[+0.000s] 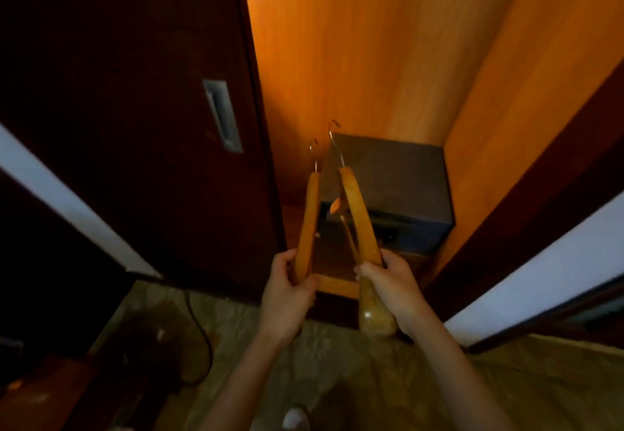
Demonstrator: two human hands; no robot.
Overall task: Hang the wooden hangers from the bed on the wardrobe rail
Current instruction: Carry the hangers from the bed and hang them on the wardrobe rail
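Facing the open wardrobe, our left hand grips the first hanger by its lower end, hook pointing to 12 o'clock. Our right hand grips the second hanger, which leans toward 11 o'clock. The rail is out of view, presumably overhead.

Dim, warm orange glow inside wardrobe; edges dark, soft, warped.

Both forearms bare; pale shoe tip below.

glossy wooden hangers, metal hooks
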